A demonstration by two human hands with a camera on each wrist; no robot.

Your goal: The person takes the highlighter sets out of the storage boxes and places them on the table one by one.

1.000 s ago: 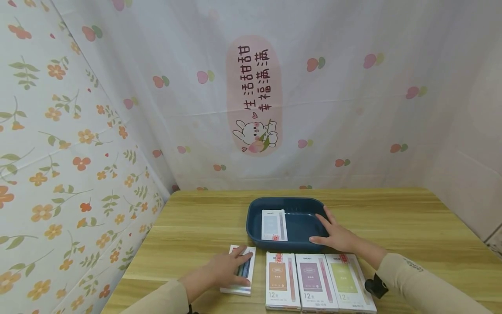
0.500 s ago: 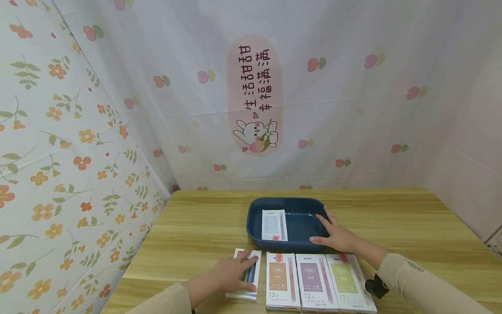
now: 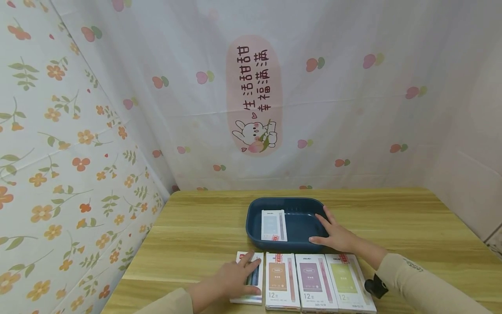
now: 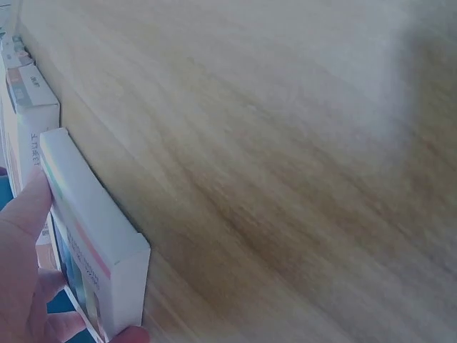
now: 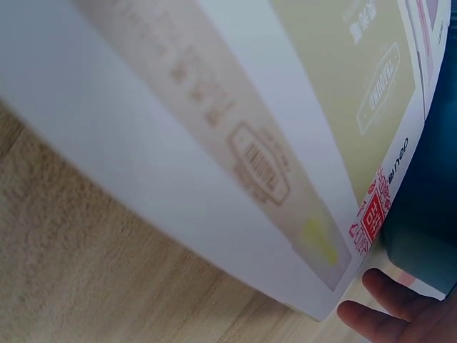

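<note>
My left hand point(image 3: 230, 280) lies over a flat white pen box point(image 3: 254, 278) printed with green and blue pens, its fingers spread on the face. In the left wrist view, fingertips point(image 4: 37, 196) touch this box point(image 4: 93, 214) at its edge. Right of it lie three white pen boxes: one orange-labelled point(image 3: 277, 279), one purple-labelled point(image 3: 312, 277) and one yellow-labelled point(image 3: 342, 279). A dark blue tray point(image 3: 303, 244) stands behind them, a pale blue-labelled box point(image 3: 270, 224) inside at its left. My right hand point(image 3: 339, 237) rests on the tray's right near corner, fingers extended.
The wooden table point(image 3: 196, 218) reaches back to a white curtain point(image 3: 333, 109) with printed hearts. Floral cloth point(image 3: 59, 174) hangs along the left side. A narrow gap separates the leftmost box from the orange-labelled one.
My left hand has slid the pen box right and slightly nearer to me, beside the orange-labelled box. My right hand and the tray stay where they were.
</note>
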